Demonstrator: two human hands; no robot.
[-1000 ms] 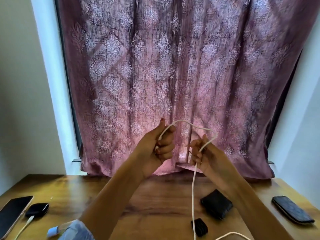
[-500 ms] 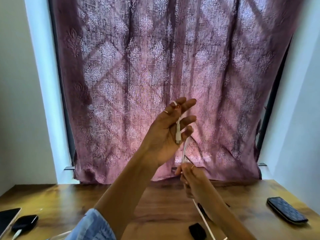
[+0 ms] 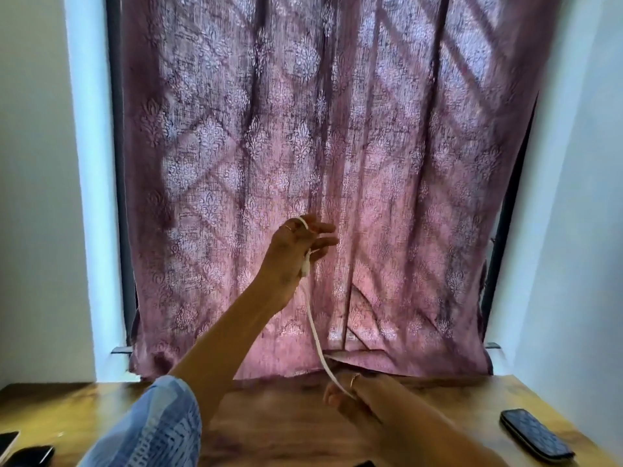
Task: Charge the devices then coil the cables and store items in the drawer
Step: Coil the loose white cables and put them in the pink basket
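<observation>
My left hand (image 3: 296, 251) is raised in front of the curtain, fingers partly spread, with a white charging cable (image 3: 315, 326) looped over them and its plug end hanging by the palm. The cable runs down taut to my right hand (image 3: 350, 394), which pinches it low over the wooden table (image 3: 286, 426). A dark phone (image 3: 536, 439) lies at the table's right edge. At the bottom left corner, a dark device (image 3: 30, 456) and the corner of another phone (image 3: 8, 439) show partly.
A mauve patterned curtain (image 3: 337, 163) hangs over the window behind the table, reaching its back edge. White walls close in on both sides. A small dark object (image 3: 364, 464) peeks in at the bottom edge.
My left hand rose higher and spread its fingers with the cable looped on them. My right hand dropped toward the table, drawing the cable taut. The view tilted up, hiding most table items.
</observation>
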